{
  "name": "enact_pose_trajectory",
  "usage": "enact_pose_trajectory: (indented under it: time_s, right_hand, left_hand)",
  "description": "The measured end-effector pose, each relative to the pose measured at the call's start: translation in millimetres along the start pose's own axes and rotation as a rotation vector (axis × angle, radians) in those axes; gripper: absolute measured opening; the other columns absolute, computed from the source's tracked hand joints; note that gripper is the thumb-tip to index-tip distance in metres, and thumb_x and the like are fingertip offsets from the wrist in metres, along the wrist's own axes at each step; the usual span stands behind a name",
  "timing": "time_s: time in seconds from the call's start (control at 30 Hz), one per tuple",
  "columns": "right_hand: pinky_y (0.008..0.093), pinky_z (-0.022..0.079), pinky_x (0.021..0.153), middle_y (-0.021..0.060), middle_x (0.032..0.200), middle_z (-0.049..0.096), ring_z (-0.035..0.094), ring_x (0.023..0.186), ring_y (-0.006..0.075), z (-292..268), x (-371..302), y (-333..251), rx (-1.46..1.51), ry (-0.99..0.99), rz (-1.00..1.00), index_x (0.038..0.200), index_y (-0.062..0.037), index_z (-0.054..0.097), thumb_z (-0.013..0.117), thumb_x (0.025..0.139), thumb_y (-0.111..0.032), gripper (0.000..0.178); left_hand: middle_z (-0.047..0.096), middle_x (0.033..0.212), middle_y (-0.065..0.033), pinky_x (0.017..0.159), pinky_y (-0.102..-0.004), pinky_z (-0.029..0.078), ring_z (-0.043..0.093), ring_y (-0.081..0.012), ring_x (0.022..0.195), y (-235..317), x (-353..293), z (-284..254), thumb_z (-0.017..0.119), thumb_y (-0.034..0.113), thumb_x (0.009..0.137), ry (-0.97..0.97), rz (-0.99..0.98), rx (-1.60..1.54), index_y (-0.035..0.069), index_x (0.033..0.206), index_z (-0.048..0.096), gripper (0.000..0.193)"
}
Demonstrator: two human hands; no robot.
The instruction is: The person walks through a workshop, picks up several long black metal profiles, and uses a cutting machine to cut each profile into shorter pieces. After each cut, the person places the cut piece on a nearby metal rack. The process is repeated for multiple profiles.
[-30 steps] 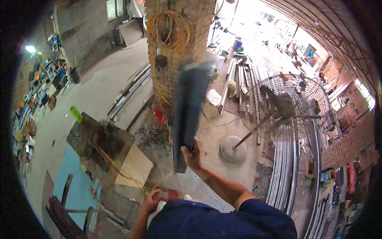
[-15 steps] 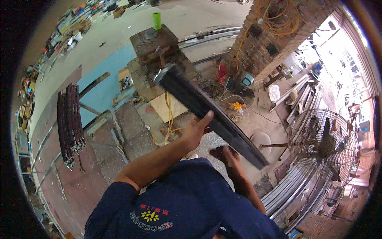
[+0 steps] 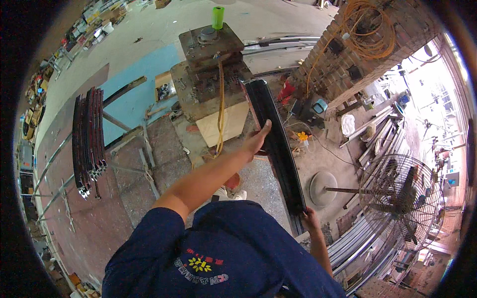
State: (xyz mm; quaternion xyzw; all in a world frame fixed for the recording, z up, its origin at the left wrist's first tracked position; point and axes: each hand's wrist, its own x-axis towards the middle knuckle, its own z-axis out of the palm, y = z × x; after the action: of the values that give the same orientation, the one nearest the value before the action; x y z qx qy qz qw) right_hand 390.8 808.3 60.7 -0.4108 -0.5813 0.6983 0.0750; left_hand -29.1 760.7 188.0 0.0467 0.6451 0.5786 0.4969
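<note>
I hold a long dark metal profile (image 3: pixel 276 139) with both hands. My left hand (image 3: pixel 258 139) grips it near its middle, arm stretched forward. My right hand (image 3: pixel 310 218) holds its near end, close to my body. The profile's far end points toward a rusty press-like machine (image 3: pixel 211 59) with a yellow hose (image 3: pixel 220 104) hanging down its front and a green cylinder (image 3: pixel 217 17) on top.
A stack of dark profiles (image 3: pixel 88 134) lies on a trestle at the left. A brick pillar (image 3: pixel 367 54) with coiled orange cable (image 3: pixel 370 30) stands at the right. A standing fan (image 3: pixel 397 198) and metal rails (image 3: pixel 353 248) are at the lower right.
My view turned from the pillar and fan to the machine. The profile went from upright in my right hand to nearly level, held by both hands, its far end nearer the machine.
</note>
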Motion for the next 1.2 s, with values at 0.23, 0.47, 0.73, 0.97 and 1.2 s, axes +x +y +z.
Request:
enact_pose_trajectory:
  time_s: [0.23, 0.47, 0.73, 0.97, 1.2]
  right_hand:
    - [0.0274, 0.033, 0.045, -0.0041, 0.06, 0.049, 0.046, 0.054, 0.0073, 68.4, 29.9, -91.4, -0.035, 0.272, 0.309, 0.077, -0.0036, 0.061, 0.059, 0.09, -0.025, 0.026]
    - [0.0373, 0.037, 0.045, 0.0076, 0.05, 0.045, 0.049, 0.046, 0.0193, 70.1, 52.9, -70.4, -0.778, 0.329, 0.09, 0.076, -0.0048, 0.06, 0.058, 0.088, -0.028, 0.026]
    - [0.0446, 0.042, 0.059, 0.0217, 0.07, 0.056, 0.054, 0.065, 0.0417, 72.7, 63.3, -127.3, -0.972, 0.279, 0.086, 0.083, -0.0054, 0.06, 0.059, 0.077, -0.019, 0.015]
    - [0.0475, 0.044, 0.064, 0.0227, 0.075, 0.061, 0.059, 0.075, 0.0422, 66.2, 79.2, -148.6, -0.922, 0.197, 0.254, 0.085, -0.0069, 0.062, 0.049, 0.088, -0.037, 0.033]
    - [0.0507, 0.044, 0.068, 0.0256, 0.08, 0.061, 0.058, 0.082, 0.0455, 76.2, 86.5, -161.2, -1.112, 0.096, 0.324, 0.088, -0.006, 0.063, 0.042, 0.093, -0.044, 0.043]
  left_hand:
    - [0.05, 0.126, -0.0216, 0.097, -0.042, 0.036, 0.048, -0.0323, 0.117, 9.7, 111.7, -53.8, 0.043, 0.084, 0.071, 0.244, -0.03, 0.093, -0.007, 0.129, 0.043, 0.108]
    - [0.059, 0.106, -0.0209, 0.09, -0.0422, 0.039, 0.055, -0.0325, 0.102, 7.1, 162.0, -65.1, 0.044, 0.079, 0.076, 0.335, 0.023, 0.132, -0.007, 0.108, 0.057, 0.093]
    - [0.038, 0.139, -0.0233, 0.106, -0.0369, 0.029, 0.034, -0.0342, 0.132, 0.1, 192.8, -68.7, 0.037, 0.075, 0.082, 0.278, 0.199, 0.07, -0.006, 0.136, 0.034, 0.098]
    - [0.029, 0.145, -0.0234, 0.11, -0.0373, 0.023, 0.025, -0.0339, 0.137, 42.5, 187.2, -75.2, 0.029, 0.073, 0.085, 0.263, 0.038, 0.192, -0.005, 0.14, 0.029, 0.095]
    - [0.029, 0.146, -0.0245, 0.11, -0.0386, 0.021, 0.025, -0.035, 0.137, 43.7, 202.2, -86.5, 0.023, 0.074, 0.085, 0.222, 0.01, 0.216, -0.003, 0.14, 0.03, 0.095]
